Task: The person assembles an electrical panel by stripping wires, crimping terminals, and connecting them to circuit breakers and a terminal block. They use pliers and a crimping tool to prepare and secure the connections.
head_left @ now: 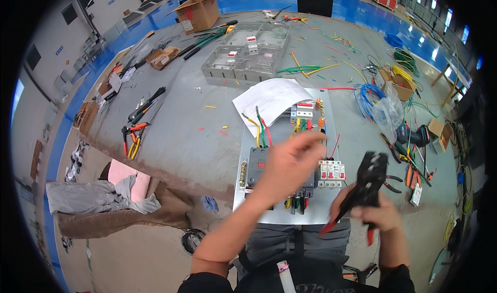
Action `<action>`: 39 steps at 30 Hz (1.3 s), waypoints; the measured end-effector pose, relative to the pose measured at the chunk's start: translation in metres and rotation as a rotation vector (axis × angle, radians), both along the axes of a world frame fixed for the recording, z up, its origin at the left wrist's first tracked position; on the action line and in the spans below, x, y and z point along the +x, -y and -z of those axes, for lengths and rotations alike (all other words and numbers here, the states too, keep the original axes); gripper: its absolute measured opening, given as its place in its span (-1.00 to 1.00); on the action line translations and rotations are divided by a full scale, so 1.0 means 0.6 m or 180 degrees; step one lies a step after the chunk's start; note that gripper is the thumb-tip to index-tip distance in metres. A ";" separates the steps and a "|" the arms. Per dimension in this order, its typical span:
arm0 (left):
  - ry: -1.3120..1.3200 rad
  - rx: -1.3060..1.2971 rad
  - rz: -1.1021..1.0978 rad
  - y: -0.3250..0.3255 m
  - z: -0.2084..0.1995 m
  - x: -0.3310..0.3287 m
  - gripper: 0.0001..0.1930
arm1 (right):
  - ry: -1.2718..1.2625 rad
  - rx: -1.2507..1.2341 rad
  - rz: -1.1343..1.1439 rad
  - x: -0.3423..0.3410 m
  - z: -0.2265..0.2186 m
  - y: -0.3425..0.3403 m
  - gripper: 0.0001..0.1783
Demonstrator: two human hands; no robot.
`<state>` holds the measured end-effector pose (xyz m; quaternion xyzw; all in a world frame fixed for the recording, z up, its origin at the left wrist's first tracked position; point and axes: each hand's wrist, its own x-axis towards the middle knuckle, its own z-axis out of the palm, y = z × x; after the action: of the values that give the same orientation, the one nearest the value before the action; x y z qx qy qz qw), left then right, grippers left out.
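- Head view: left hand (290, 163) hangs over the metal panel (248, 202), fingers curled together, tips near the loose wire ends (261, 130); cannot tell whether it pinches a wire, motion blur hides the tips.
- Left forearm comes up from the lower edge, slanting right, wrist bent down, back of the hand toward the camera.
- The hand covers most of the black breaker (256, 166); white breakers with red switches (331, 170) sit just to its right.
- Right hand (380, 213) is closed around the red handles of the black crimping pliers (365, 187); tool head tilted up and left, off the panel, clear of the wires.
- Right forearm rises from the lower right corner, wrist cocked inward.
- Risk: the left hand blocks sight of the terminals, so a wire could go to the wrong one.
- Risk: the pliers' head is close to the white breakers; a swing in could knock a switch or nick insulation.
- Risk: paper sheet (272, 99) lies over the panel's top edge, touching the wires; a tug could drag it.
- Risk: the panel overhangs the table edge (171, 182) toward the lap; leaning on it could tip it.
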<state>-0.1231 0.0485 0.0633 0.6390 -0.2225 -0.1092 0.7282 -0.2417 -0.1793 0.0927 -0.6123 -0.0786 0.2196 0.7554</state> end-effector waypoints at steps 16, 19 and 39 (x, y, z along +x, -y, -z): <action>0.0387 0.0974 -0.0644 -0.131 0.208 0.238 -0.68 | 0.1922 -0.4162 -0.0560 0.398 0.007 -0.050 -0.57; -0.0050 0.0950 -0.0488 -0.120 0.200 0.236 -0.70 | 0.2450 -0.4376 -0.0624 0.427 0.045 -0.059 -0.61; 0.0349 0.0817 -0.1079 -0.105 0.246 0.249 -0.74 | 0.2280 -0.4837 -0.1261 0.480 0.042 -0.105 -0.66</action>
<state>0.0262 0.1113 -0.0841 0.7597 -0.1354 0.0223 0.6356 0.0460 -0.1166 0.0674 -0.9590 -0.2492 0.1340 0.0184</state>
